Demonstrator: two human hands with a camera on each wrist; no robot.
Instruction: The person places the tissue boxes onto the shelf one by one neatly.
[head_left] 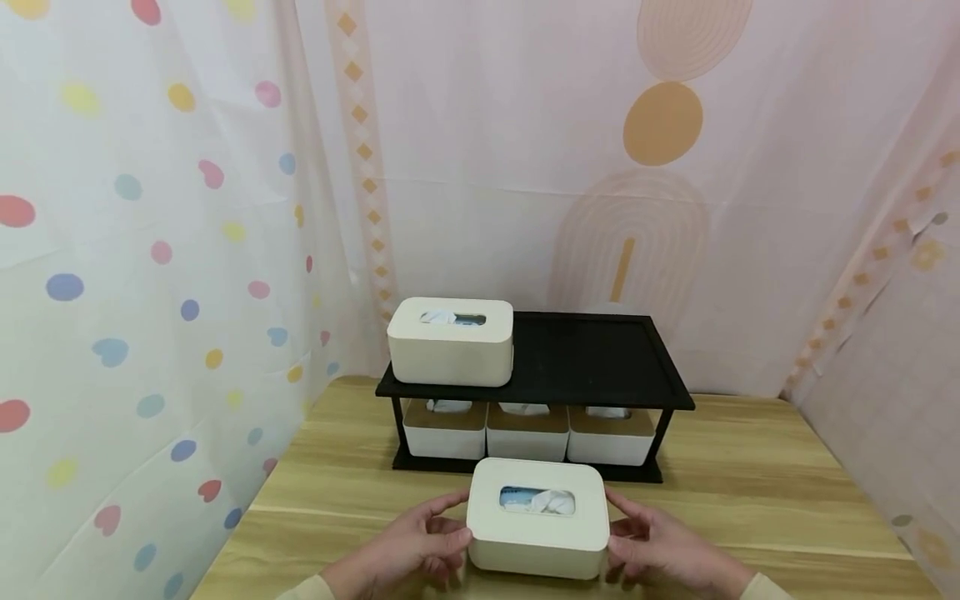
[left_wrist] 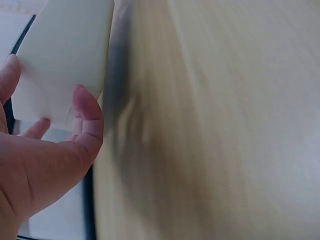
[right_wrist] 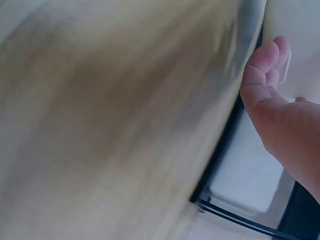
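Note:
A cream tissue box [head_left: 538,532] with an oval slot in its lid is held between both hands in front of the shelf. My left hand [head_left: 416,543] grips its left end, thumb toward the front and fingers at the side. At the opposite end, my right hand [head_left: 663,546] holds it in the same way. White tissue and a blue packet show through the slot. In the left wrist view, the fingers press on the end wall of the box [left_wrist: 65,55], and a shadow lies on the table beneath.
Behind stands a black two-tier shelf [head_left: 592,358]. A second cream tissue box [head_left: 452,358] sits at the left of its top. Three white tissue boxes with brown lids, among them a middle one [head_left: 527,437], fill the lower tier. The wooden table [head_left: 765,500] meets patterned curtains [head_left: 480,167].

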